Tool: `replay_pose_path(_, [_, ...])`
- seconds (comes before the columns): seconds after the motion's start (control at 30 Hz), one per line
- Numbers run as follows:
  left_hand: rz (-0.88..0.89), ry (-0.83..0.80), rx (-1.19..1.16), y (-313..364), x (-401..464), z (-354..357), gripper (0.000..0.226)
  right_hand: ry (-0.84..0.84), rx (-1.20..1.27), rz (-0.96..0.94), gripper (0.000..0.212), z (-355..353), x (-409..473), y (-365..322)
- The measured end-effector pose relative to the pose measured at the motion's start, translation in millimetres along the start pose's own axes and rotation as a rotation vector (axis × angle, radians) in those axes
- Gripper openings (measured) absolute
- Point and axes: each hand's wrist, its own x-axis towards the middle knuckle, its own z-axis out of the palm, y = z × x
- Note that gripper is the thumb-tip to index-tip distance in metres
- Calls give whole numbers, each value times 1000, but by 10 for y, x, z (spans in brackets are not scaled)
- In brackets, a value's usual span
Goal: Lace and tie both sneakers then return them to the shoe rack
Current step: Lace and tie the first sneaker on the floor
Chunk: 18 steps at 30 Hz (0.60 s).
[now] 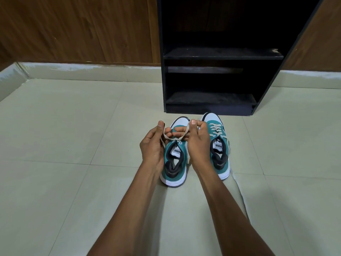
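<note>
Here, pinching one end of the beige lace (167, 134) between thumb and fingers of the left hand (154, 146), closed tight on it, with the loose tail dropping past the palm. Pinching the other end the same way in the right hand (196, 139), thumb pressed on top, fingers curled shut beneath. Drawing both ends up and apart from the top eyelets, likely to keep tension while crossing the ends for a knot; no bow visible yet.

Working over the left sneaker (174, 163), a teal one with white sole and toe cap, sitting upright on the floor just in front of the shoe rack (208, 54), toe pointing at the rack, heel towards the camera. Hiding most of its lacing behind the fingers, so judging how fully laced is not possible.

Leaving the right sneaker (218, 154) just beside the first, also in front of the rack and toe-on to it, laced across the tongue, with loose ends hanging down its outer side and apparently not tied.

Keeping both shoes parallel and close to the rack, probably for a short lift to the bare black shelves. Resting everything on the pale tiled floor (64, 135), with a wood-panelled wall (73, 28) behind and left of the rack.
</note>
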Motion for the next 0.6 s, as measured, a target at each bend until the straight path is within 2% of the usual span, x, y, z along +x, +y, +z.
replay_pose_path(0.07, [-1, 0, 2, 14, -15, 21, 19, 19, -116, -58, 29, -12, 9, -1])
replay_pose_path(0.13, [-4, -13, -2, 35, -5, 25, 19, 40, -128, -79, 31, -13, 17, -21])
replay_pose_path(0.37, [2, -63, 42, 29, 116, -4, 23, 69, 387, 160, 21, 19, 121, 53])
replay_pose_path(0.6, [125, -19, 214, 10, 208, -48, 30, 151, 431, 234, 17, -53, 156, 115])
